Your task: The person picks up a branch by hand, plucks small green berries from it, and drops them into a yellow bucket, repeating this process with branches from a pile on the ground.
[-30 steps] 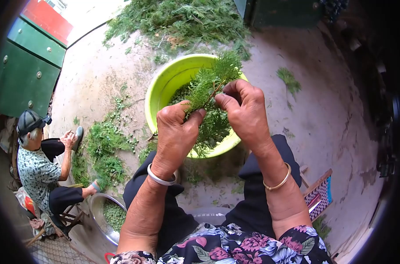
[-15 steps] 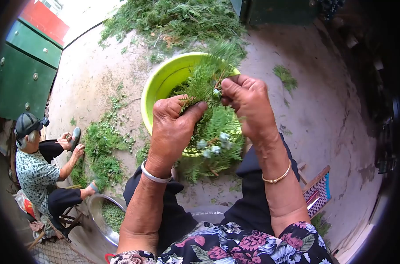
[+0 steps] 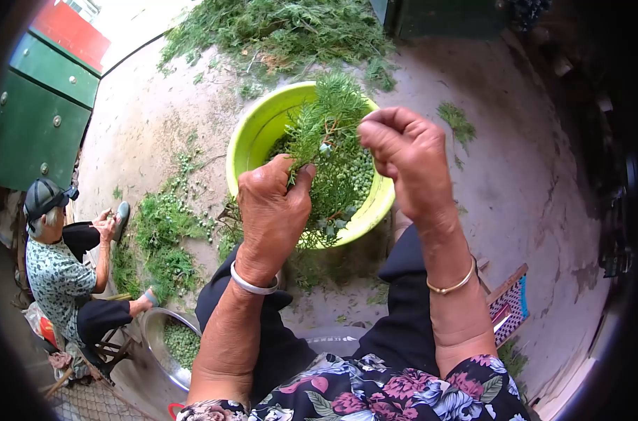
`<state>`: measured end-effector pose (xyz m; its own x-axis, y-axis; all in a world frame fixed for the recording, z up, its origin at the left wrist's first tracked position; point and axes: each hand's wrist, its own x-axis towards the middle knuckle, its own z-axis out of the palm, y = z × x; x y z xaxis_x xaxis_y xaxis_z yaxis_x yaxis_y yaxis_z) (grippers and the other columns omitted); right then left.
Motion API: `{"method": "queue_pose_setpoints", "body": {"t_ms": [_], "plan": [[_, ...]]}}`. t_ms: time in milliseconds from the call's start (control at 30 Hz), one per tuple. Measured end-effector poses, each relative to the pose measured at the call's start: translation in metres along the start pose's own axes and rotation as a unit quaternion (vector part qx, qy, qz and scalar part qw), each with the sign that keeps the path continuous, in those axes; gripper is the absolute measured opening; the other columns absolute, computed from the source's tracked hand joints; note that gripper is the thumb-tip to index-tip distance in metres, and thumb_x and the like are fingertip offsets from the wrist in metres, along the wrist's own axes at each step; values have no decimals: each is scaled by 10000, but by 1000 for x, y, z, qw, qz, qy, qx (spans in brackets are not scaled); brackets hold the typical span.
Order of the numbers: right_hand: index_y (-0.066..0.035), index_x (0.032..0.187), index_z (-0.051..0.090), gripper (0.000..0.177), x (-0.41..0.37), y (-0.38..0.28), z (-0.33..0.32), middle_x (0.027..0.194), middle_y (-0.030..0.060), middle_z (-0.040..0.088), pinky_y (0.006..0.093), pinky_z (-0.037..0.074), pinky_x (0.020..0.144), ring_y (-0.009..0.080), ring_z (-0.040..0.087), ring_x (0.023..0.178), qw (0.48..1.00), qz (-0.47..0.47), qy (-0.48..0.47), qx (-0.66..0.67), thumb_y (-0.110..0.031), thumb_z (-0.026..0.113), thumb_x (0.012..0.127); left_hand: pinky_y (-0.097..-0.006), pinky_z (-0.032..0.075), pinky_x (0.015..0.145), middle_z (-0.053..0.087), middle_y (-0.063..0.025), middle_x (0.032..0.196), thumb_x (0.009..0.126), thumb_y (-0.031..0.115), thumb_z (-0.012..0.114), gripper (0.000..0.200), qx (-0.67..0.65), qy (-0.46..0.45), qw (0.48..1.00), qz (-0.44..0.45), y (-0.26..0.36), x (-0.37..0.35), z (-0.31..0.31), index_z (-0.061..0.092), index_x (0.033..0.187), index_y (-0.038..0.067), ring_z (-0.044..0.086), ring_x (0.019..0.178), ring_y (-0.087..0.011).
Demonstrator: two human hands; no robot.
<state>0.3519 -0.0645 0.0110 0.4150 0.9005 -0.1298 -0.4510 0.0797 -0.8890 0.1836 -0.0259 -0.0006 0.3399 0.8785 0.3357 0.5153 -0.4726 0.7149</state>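
Note:
A leafy green sprig [image 3: 333,116] with small pale blue-green cones is pinched between the thumb and fingers of my left hand [image 3: 275,203], above a yellow-green tub [image 3: 252,140]. My right hand [image 3: 409,158] is up at the tub's right rim, apart from the sprig, its fingers curled together; whether anything small is between them is hidden. Many round green cones [image 3: 357,175] lie inside the tub, partly covered by the foliage.
A co-worker [image 3: 59,270] sits at the left, hands together. Beside them are cut greenery [image 3: 168,238] and a metal basin [image 3: 150,337] of green cones. A large branch pile [image 3: 284,28] lies beyond the tub. A woven seat [image 3: 508,309] stands at the right.
My right hand has moved off the sprig, slightly right. The foliage in my left hand has shifted, uncovering more of the tub's cones. The co-worker's hands have come together.

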Motion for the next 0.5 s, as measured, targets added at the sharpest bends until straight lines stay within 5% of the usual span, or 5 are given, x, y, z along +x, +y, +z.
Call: {"method": "queue_pose_setpoints", "body": {"t_ms": [33,67,167,367,500], "plan": [[50,860,620,123,-5,5,6,679,47,606,218,430,495,69,532,577,987,-74,-23,-141,-37,651,780,-420,410,522,552,-194,598,766,56,655,130,-12,2,1000,-5,0,0,1,564,689,4,579,591,-382],[43,867,624,133,-9,9,10,695,41,609,219,429,491,58,525,579,948,-146,-45,-278,-37,667,770,-420,410,522,552,-194,598,766,56,655,130,-11,2,1000,-5,-1,-1,3,564,689,4,579,591,-382],[32,851,603,168,-10,24,11,737,159,638,348,487,556,258,627,612,878,-224,-46,-420,-4,676,704,-428,410,520,537,-198,590,765,55,657,156,25,-6,1000,12,-2,-4,6,538,678,3,565,585,-393],[32,789,575,142,-10,26,9,748,202,629,415,488,633,380,619,690,874,-211,-29,-437,-17,671,696,-437,405,522,534,-190,625,740,42,673,160,27,-13,998,48,-2,-8,9,528,683,9,555,598,-394],[41,775,574,87,-8,24,9,694,178,619,377,487,608,307,619,633,891,-195,-40,-408,-25,627,754,-429,410,528,543,-188,637,739,33,673,137,24,-14,997,69,-3,-7,9,543,705,7,558,606,-387]]}}
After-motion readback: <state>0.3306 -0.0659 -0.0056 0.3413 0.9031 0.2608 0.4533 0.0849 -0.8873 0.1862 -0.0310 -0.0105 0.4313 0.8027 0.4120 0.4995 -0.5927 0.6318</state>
